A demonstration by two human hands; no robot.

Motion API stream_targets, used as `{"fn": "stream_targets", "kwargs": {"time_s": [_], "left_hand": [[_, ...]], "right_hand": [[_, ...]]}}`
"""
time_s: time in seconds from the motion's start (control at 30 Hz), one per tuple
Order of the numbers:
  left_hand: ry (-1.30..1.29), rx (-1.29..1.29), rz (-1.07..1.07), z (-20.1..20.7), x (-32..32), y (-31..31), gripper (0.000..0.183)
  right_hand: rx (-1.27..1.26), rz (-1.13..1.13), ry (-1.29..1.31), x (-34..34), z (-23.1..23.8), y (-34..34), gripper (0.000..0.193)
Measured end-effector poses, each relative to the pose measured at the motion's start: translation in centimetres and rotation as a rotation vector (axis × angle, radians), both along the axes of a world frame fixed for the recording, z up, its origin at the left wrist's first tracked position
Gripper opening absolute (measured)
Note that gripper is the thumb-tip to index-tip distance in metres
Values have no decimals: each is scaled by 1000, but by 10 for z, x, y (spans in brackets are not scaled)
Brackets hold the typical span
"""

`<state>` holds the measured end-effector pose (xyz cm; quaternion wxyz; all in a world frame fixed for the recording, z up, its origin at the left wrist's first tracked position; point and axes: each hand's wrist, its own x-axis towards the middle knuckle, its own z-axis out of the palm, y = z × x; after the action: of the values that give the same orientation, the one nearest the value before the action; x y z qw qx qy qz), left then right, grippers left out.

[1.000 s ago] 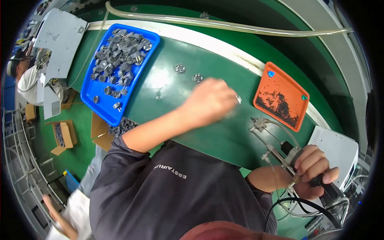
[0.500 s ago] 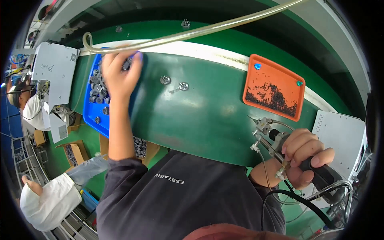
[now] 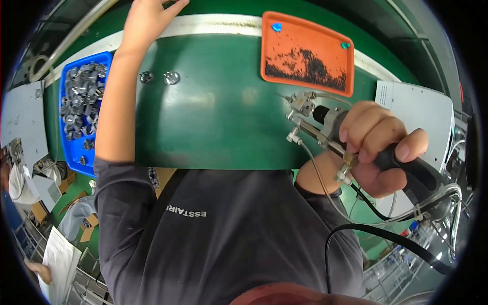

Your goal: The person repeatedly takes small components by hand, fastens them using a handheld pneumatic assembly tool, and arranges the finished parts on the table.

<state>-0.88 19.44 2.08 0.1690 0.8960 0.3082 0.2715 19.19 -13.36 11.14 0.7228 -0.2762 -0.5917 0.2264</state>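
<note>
My left hand (image 3: pixel 146 20) reaches across the green table (image 3: pixel 218 127) to its far white-edged side. Its fingertips run off the top of the picture, so what they touch is hidden. Just right of that forearm, two small round metal parts (image 3: pixel 172 77) lie on the green surface. My right hand (image 3: pixel 378 147) is closed round the black handle of a powered screwdriver (image 3: pixel 325 124), held low at the right. The tool's metal tip points left over the table, and thin tubes and a black cable trail from it.
A blue tray (image 3: pixel 76 150) of several grey metal parts sits at the left edge. An orange tray (image 3: pixel 269 46) holding small dark screws stands at the far right. A grey box (image 3: pixel 417 107) lies beyond my right hand. Another person in white (image 3: pixel 56 259) is at the lower left.
My left hand has left the blue tray and moved right and farther out to the table's far edge. My right hand has kept hold of the screwdriver, which now appears nearer and larger.
</note>
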Motion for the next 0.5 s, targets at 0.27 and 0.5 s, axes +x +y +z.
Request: {"fn": "stream_targets", "kwargs": {"time_s": [0.27, 0.5], "left_hand": [[-100, -72, -506, -18, 6, -168, 12], [-156, -117, -574, -39, 13, -181, 14]], "right_hand": [[-86, 46, -80, 8, -2, 1, 38], [-120, 93, -98, 8, -5, 1, 39]]}}
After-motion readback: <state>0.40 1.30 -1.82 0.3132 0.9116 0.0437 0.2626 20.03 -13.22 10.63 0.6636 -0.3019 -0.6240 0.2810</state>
